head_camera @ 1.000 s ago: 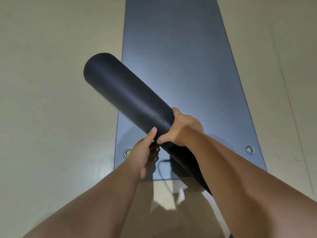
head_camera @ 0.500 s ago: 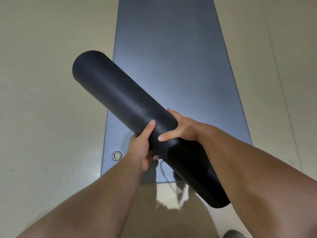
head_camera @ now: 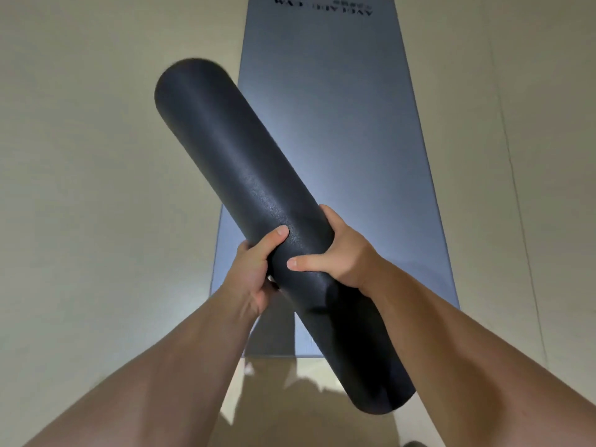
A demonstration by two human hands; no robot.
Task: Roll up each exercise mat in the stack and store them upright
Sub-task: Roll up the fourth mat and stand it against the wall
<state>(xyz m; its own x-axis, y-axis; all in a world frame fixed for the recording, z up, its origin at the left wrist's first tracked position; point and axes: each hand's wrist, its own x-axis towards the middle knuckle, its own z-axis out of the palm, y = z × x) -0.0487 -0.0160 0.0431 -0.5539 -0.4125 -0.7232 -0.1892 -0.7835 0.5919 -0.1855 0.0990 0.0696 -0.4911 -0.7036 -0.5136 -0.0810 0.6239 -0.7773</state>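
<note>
A rolled black exercise mat (head_camera: pixel 232 169) is held in the air, slanting from upper left down to lower right. My left hand (head_camera: pixel 254 272) grips it from the left side, thumb on top. My right hand (head_camera: pixel 338 256) wraps it from the right, thumb across the roll. Beneath it a flat grey-blue mat (head_camera: pixel 338 124) lies unrolled on the floor, stretching away from me, with upside-down lettering at its far end. The roll and my arms hide the flat mat's near corners.
Beige floor (head_camera: pixel 96 188) spreads on both sides of the flat mat. A thin seam line (head_camera: pixel 522 195) runs along the floor on the right. My shadow falls on the floor near the mat's front edge.
The roll has been raised and tilted steeper, its far end higher in view. My view has shifted back, showing the flat mat's far end with lettering. Both hands keep their grip.
</note>
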